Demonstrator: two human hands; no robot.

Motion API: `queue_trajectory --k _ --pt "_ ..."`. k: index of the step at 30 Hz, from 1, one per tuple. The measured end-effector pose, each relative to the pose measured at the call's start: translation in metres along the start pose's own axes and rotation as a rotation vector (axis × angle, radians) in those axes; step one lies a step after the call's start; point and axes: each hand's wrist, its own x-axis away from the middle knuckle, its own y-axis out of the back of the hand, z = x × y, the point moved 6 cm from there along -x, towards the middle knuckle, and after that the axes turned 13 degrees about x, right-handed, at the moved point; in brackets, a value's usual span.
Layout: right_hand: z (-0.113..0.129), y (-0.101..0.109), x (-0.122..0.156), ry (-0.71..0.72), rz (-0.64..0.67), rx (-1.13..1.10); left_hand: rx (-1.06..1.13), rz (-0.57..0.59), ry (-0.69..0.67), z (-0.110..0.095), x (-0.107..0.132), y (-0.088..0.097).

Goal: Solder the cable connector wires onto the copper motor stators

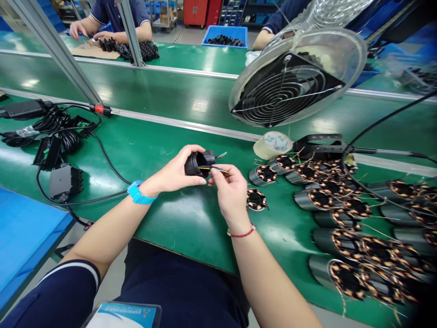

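Note:
My left hand [177, 171] is wrapped round a black cylindrical motor housing [199, 163], held a little above the green table [177, 218]. Thin wires [218, 168], yellow and dark, stick out of its right end. My right hand [230, 189] pinches those wires between thumb and fingers just right of the housing. A blue band sits on my left wrist and a red cord on my right.
Several wound stators with copper coils [341, 214] lie in rows at the right. A tape roll [272, 145] and a round fan [293, 79] stand behind them. Black cables and boxes [58, 146] lie at the left. Other people work across the conveyor [112, 27].

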Motion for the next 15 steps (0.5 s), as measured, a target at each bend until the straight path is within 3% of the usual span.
queue_trajectory --k 5,10,13,15 --pt "0.0 -0.001 0.0 0.03 0.021 0.133 -0.089 0.065 -0.019 -0.001 0.001 -0.007" --pt "0.003 -0.001 -0.002 0.053 0.058 0.103 -0.044 -0.001 0.071 0.005 0.0 0.001" --pt "0.022 0.015 0.005 0.192 -0.097 0.125 -0.009 0.023 0.151 0.011 0.0 0.002" --pt "0.038 0.033 0.015 0.267 -0.226 0.155 0.02 0.129 0.191 0.013 0.002 -0.006"
